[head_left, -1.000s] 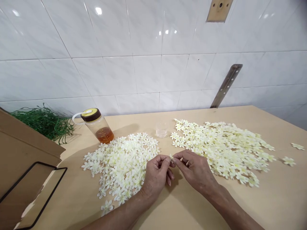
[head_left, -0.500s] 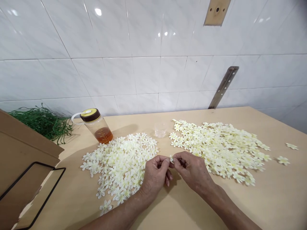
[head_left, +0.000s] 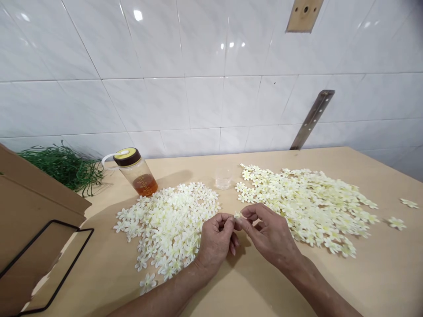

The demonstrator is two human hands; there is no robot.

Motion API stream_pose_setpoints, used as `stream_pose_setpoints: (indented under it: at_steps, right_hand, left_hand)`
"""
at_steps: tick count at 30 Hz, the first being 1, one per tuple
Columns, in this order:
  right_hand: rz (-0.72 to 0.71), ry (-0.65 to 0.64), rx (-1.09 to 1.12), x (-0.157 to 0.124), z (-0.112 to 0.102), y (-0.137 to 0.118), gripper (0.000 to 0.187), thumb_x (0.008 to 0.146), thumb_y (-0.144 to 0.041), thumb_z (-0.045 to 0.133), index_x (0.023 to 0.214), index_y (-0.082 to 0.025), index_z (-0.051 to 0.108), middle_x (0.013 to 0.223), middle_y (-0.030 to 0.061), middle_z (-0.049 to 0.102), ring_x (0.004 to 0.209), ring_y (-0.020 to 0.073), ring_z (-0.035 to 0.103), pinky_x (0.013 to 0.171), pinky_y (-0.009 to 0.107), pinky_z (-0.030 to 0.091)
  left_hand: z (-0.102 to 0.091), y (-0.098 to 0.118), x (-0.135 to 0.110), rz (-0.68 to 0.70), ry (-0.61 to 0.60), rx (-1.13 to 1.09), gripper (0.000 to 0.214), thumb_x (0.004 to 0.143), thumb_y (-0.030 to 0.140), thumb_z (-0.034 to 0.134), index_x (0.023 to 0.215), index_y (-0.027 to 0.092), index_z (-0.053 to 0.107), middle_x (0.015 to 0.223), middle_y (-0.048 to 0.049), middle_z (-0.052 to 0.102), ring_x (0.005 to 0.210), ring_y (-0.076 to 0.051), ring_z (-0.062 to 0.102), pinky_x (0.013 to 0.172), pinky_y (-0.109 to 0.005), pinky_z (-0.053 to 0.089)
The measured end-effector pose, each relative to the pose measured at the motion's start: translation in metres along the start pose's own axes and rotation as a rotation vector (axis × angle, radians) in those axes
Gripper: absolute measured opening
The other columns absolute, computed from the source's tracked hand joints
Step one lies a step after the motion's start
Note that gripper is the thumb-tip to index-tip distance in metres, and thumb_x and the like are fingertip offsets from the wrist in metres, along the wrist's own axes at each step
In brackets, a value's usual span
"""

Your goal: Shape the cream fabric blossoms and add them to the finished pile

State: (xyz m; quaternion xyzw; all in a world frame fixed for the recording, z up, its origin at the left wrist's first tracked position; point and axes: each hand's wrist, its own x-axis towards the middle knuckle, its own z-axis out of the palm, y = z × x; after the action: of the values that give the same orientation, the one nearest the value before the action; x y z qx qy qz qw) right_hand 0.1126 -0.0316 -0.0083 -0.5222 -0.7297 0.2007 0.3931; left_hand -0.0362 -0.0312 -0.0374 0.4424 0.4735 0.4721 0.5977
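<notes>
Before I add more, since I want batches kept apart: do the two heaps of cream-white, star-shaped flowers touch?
No: a strip of tan tabletop shows between the left heap and the right heap.

Readable texts, labels, brands, numbers, signs: 0. Item 1: bottle [head_left: 135, 172], far left on the desk [head_left: 241, 290]; carries 1 printed scale [head_left: 144, 184] in yellow on its clear side, over the amber liquid [head_left: 152, 187]; shows as short marks, too small and blurred to read as figures or letters.
</notes>
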Motion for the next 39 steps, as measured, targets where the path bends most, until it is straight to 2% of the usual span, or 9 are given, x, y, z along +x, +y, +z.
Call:
stream_pose_setpoints:
  at_steps: [5, 12, 17, 23, 29, 32, 36, 38, 39]
  right_hand:
    - [-0.119, -0.045, -0.075, -0.001, 0.001, 0.002, 0.012, 0.090, -0.031, 0.055, 0.090, -0.020, 0.060, 0.089, 0.0056, 0.061, 0.070, 0.0145, 0.058, 0.058, 0.024, 0.049]
    - [-0.092, -0.046, -0.116, -0.001, 0.003, 0.005, 0.016, 0.092, -0.025, 0.049, 0.084, -0.021, 0.062, 0.084, 0.0040, 0.064, 0.071, 0.0148, 0.058, 0.061, 0.025, 0.046]
    - [-0.074, 0.008, -0.123, 0.000, 0.003, 0.005, 0.016, 0.088, -0.021, 0.049, 0.077, -0.020, 0.061, 0.076, 0.0035, 0.064, 0.067, 0.0149, 0.057, 0.056, 0.024, 0.044]
    - [0.087, 0.059, -0.090, 0.004, -0.002, 0.008, 0.016, 0.086, -0.024, 0.051, 0.074, -0.020, 0.061, 0.069, 0.0004, 0.063, 0.059, 0.0139, 0.059, 0.053, 0.024, 0.046]
    - [0.299, 0.008, 0.128, 0.006, -0.005, 0.013, 0.023, 0.088, -0.038, 0.051, 0.081, -0.019, 0.062, 0.062, 0.0000, 0.064, 0.050, 0.0147, 0.063, 0.048, 0.024, 0.051]
    - [0.357, 0.018, 0.187, 0.008, -0.007, 0.015, 0.025, 0.087, -0.041, 0.053, 0.081, -0.018, 0.062, 0.061, 0.0002, 0.064, 0.049, 0.0151, 0.064, 0.046, 0.024, 0.053]
    - [0.342, 0.154, 0.115, 0.010, -0.009, 0.018, 0.026, 0.087, -0.041, 0.053, 0.081, -0.018, 0.062, 0.057, -0.0005, 0.062, 0.045, 0.0148, 0.063, 0.046, 0.024, 0.054]
    - [0.270, 0.229, 0.063, 0.011, -0.009, 0.016, 0.026, 0.088, -0.040, 0.053, 0.084, -0.017, 0.064, 0.062, 0.0014, 0.064, 0.048, 0.0143, 0.063, 0.048, 0.024, 0.054]
    - [0.198, 0.217, 0.060, 0.011, -0.008, 0.014, 0.026, 0.089, -0.039, 0.053, 0.087, -0.017, 0.065, 0.070, 0.0038, 0.067, 0.053, 0.0145, 0.064, 0.050, 0.024, 0.055]
  left_hand:
    - [0.000, -0.001, 0.001, 0.025, -0.009, -0.016, 0.034, 0.085, 0.047, 0.055, 0.078, 0.014, 0.059, 0.043, 0.0018, 0.055, 0.030, -0.007, 0.044, 0.031, -0.016, 0.034]
    - [0.001, 0.001, -0.001, 0.019, -0.001, 0.024, 0.032, 0.085, 0.045, 0.056, 0.076, 0.014, 0.058, 0.044, 0.0024, 0.054, 0.031, -0.008, 0.045, 0.031, -0.016, 0.035]
    - [0.001, 0.002, -0.002, 0.007, 0.005, 0.034, 0.027, 0.084, 0.040, 0.056, 0.075, 0.014, 0.058, 0.047, 0.0021, 0.055, 0.031, -0.007, 0.045, 0.032, -0.017, 0.036]
    - [0.002, 0.000, -0.001, -0.004, 0.010, 0.025, 0.025, 0.083, 0.038, 0.056, 0.075, 0.014, 0.058, 0.054, 0.0000, 0.059, 0.035, -0.008, 0.048, 0.032, -0.017, 0.037]
    - [0.004, 0.003, -0.001, -0.012, 0.031, 0.016, 0.027, 0.080, 0.040, 0.058, 0.075, 0.013, 0.058, 0.054, 0.0003, 0.059, 0.034, -0.008, 0.048, 0.031, -0.017, 0.037]
    - [0.005, 0.004, -0.001, -0.022, 0.042, -0.005, 0.027, 0.079, 0.041, 0.059, 0.076, 0.014, 0.057, 0.059, -0.0008, 0.062, 0.035, -0.008, 0.050, 0.031, -0.017, 0.037]
    - [0.005, 0.003, -0.001, -0.017, 0.048, -0.020, 0.028, 0.077, 0.042, 0.060, 0.076, 0.014, 0.057, 0.069, -0.0030, 0.065, 0.038, -0.008, 0.052, 0.031, -0.018, 0.038]
    - [0.004, 0.002, -0.001, -0.013, 0.036, -0.014, 0.029, 0.077, 0.043, 0.061, 0.076, 0.014, 0.057, 0.071, -0.0037, 0.066, 0.039, -0.008, 0.053, 0.031, -0.017, 0.038]
    - [0.004, 0.002, -0.001, -0.013, 0.024, -0.003, 0.029, 0.078, 0.043, 0.060, 0.075, 0.014, 0.058, 0.067, -0.0031, 0.065, 0.038, -0.008, 0.052, 0.031, -0.017, 0.037]
